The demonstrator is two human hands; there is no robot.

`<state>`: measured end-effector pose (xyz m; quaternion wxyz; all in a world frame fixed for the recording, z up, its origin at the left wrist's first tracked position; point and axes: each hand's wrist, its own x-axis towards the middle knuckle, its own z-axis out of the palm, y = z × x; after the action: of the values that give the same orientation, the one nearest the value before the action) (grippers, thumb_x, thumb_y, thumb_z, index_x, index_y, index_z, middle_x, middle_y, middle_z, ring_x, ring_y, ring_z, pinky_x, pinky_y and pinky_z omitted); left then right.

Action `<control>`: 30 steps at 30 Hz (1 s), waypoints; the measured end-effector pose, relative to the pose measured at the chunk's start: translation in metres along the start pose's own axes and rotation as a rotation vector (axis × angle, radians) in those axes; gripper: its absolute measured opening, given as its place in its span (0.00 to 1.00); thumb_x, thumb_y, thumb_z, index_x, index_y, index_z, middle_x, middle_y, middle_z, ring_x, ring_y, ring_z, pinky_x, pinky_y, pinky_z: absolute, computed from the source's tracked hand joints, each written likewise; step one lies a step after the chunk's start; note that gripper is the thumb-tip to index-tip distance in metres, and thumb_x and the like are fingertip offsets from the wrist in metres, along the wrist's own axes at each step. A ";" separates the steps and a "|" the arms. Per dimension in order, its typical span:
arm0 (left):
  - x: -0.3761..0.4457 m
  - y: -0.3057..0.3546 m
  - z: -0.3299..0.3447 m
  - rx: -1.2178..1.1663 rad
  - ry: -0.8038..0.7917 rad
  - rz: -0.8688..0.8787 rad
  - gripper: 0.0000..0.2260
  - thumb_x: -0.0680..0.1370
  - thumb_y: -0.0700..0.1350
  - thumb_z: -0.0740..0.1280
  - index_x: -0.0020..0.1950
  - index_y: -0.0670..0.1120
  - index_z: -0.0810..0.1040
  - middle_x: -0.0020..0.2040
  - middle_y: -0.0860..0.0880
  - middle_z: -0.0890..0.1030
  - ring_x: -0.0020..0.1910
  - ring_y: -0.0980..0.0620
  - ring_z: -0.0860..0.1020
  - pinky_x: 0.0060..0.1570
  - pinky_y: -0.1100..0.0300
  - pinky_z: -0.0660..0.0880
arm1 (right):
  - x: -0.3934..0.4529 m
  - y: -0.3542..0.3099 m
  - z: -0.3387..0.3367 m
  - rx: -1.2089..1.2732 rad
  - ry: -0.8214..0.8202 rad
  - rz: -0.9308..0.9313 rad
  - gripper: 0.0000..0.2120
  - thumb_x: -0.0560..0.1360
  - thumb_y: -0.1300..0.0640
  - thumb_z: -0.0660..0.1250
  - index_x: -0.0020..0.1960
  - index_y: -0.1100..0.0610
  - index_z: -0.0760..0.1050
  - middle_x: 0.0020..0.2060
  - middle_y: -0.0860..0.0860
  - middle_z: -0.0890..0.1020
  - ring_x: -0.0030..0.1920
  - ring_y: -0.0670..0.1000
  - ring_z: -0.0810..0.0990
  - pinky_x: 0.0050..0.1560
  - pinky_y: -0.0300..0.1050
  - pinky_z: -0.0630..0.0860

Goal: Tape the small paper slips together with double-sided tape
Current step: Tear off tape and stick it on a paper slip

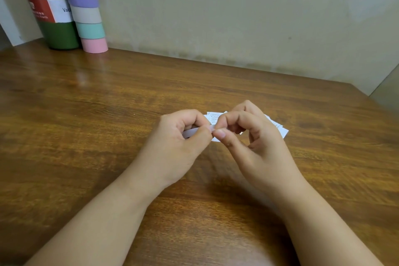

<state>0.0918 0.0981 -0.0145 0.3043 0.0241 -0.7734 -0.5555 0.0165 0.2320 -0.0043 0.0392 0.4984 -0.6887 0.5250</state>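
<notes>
My left hand (pixel 181 136) grips a narrow white strip of tape (pixel 191 132) that pokes out to the left of its curled fingers. My right hand (pixel 252 138) pinches the strip's right end between thumb and forefinger, where the two hands meet. Under and behind both hands lie several small white paper slips (pixel 280 130) with printed text, flat on the wooden table (pixel 108 114). The hands hide most of the slips.
A green bottle (pixel 49 6) with a red and white label stands at the table's back left. Beside it rises a stack of pastel tape rolls (pixel 86 6). A plain wall runs behind the table, whose right edge slants off at the far right.
</notes>
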 end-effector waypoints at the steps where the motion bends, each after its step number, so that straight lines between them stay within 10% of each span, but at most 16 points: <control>1: 0.000 0.000 0.000 -0.002 -0.011 0.001 0.11 0.66 0.54 0.63 0.36 0.48 0.77 0.25 0.56 0.68 0.26 0.59 0.63 0.27 0.65 0.61 | 0.000 0.000 -0.002 0.003 -0.019 0.000 0.03 0.75 0.57 0.68 0.42 0.52 0.76 0.38 0.43 0.70 0.41 0.42 0.71 0.48 0.31 0.67; 7: 0.008 -0.001 -0.010 -0.150 0.105 -0.094 0.09 0.72 0.47 0.61 0.35 0.47 0.78 0.25 0.59 0.71 0.28 0.61 0.67 0.33 0.67 0.64 | -0.002 0.006 -0.018 0.193 -0.041 0.136 0.06 0.74 0.55 0.68 0.39 0.47 0.76 0.37 0.43 0.72 0.40 0.44 0.70 0.45 0.32 0.66; 13: 0.004 -0.007 -0.005 -0.030 0.032 -0.033 0.11 0.79 0.49 0.58 0.60 0.60 0.69 0.30 0.52 0.70 0.33 0.56 0.68 0.40 0.64 0.67 | 0.001 0.014 -0.015 0.426 0.097 0.279 0.09 0.75 0.51 0.64 0.50 0.46 0.82 0.38 0.41 0.78 0.43 0.45 0.72 0.51 0.40 0.69; 24: 0.005 0.010 -0.007 -0.287 -0.009 -0.217 0.13 0.69 0.44 0.64 0.46 0.58 0.84 0.41 0.57 0.70 0.51 0.59 0.68 0.59 0.59 0.64 | 0.000 0.009 -0.004 0.582 -0.091 0.296 0.19 0.76 0.56 0.57 0.63 0.45 0.77 0.44 0.43 0.76 0.45 0.47 0.71 0.51 0.48 0.66; 30: 0.005 0.014 -0.011 -0.554 -0.101 -0.281 0.16 0.68 0.42 0.62 0.49 0.51 0.85 0.32 0.58 0.78 0.38 0.63 0.76 0.46 0.67 0.71 | 0.000 0.008 -0.002 0.453 -0.136 0.263 0.22 0.76 0.56 0.55 0.64 0.36 0.73 0.45 0.42 0.74 0.46 0.47 0.70 0.53 0.47 0.67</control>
<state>0.0970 0.0924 0.0019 0.1810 0.0192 -0.5958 -0.7822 0.0098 0.2333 -0.0092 -0.1881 0.4349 -0.6135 0.6318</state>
